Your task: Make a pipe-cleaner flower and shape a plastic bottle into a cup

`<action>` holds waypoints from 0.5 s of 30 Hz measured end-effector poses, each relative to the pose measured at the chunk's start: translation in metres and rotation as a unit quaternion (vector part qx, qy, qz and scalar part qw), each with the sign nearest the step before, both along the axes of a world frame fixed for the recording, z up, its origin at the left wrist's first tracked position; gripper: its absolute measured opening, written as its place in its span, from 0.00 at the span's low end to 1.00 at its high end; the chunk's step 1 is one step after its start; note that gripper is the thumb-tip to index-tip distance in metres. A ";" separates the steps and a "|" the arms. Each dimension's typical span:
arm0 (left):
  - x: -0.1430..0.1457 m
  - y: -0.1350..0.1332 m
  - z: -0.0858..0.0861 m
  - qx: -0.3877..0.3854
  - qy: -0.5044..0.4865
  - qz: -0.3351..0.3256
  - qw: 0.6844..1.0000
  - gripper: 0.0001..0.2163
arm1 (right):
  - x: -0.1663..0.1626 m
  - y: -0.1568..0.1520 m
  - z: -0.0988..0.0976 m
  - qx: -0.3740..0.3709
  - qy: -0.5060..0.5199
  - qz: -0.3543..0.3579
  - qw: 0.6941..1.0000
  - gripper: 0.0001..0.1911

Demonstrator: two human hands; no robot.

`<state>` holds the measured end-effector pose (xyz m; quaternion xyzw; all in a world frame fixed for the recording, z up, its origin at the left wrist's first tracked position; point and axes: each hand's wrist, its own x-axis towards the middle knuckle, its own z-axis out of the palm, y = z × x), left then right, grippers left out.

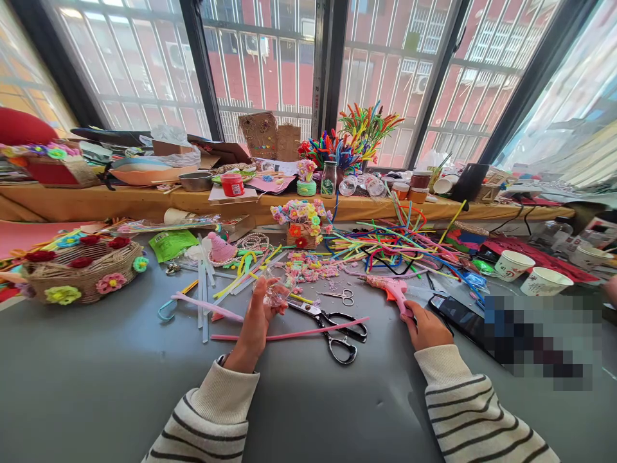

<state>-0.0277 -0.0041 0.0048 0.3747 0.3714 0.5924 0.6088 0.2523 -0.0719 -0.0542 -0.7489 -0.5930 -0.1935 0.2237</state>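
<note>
left hand (254, 321) pinches a clear wrapped bit (277, 294), held up off the table. right hand (424, 325) grips the glue gun (393, 289) w/ nozzle aimed toward it. scissors (332, 325) & pink stem (289, 335) lie btwn hands. looks early: gluing not yet done.

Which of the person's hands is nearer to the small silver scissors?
The right hand, just right of the small silver scissors. The left hand is farther left, holding a small clear piece.

Two pairs of scissors (337, 325) (341, 296) are lying on the table, two paper cups (513, 264) (547, 280) are standing, and one basket (81, 270) is sitting there.
</note>
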 end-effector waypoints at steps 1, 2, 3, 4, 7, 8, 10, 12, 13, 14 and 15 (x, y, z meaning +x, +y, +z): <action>0.000 0.000 -0.001 0.001 0.000 -0.002 1.000 0.20 | 0.000 -0.001 0.000 -0.001 0.010 0.002 1.000 0.15; -0.001 0.001 -0.001 0.002 0.001 -0.005 1.000 0.21 | 0.000 -0.002 0.000 -0.001 0.020 0.002 1.000 0.14; -0.001 0.001 -0.002 0.004 0.001 -0.008 1.000 0.21 | 0.000 -0.002 -0.001 -0.002 0.029 0.001 1.000 0.13; -0.001 0.002 -0.002 0.004 0.002 -0.011 1.000 0.20 | 0.000 -0.002 0.000 -0.004 0.035 0.003 0.999 0.13; -0.001 0.001 -0.002 0.008 0.003 -0.014 1.000 0.20 | 0.003 0.006 0.002 -0.024 0.033 0.021 0.999 0.10; -0.001 0.001 -0.002 0.010 0.003 -0.014 1.000 0.20 | 0.003 0.013 0.004 -0.032 0.029 0.032 0.999 0.11; -0.001 0.001 -0.002 0.012 0.003 -0.016 1.000 0.20 | 0.005 0.031 0.009 -0.045 0.026 0.051 0.997 0.12; -0.002 0.001 -0.002 0.012 0.004 -0.019 1.000 0.20 | 0.006 0.052 0.014 -0.063 0.024 0.075 0.995 0.11; -0.002 0.001 -0.003 0.012 0.004 -0.020 1.000 0.20 | 0.006 0.063 0.016 -0.072 0.023 0.087 0.993 0.11; -0.002 0.001 -0.003 0.012 0.004 -0.020 1.000 0.20 | 0.007 0.071 0.017 -0.081 0.022 0.100 0.991 0.11; -0.002 0.001 -0.003 0.013 0.004 -0.020 1.000 0.20 | 0.007 0.079 0.018 -0.088 0.021 0.110 0.990 0.11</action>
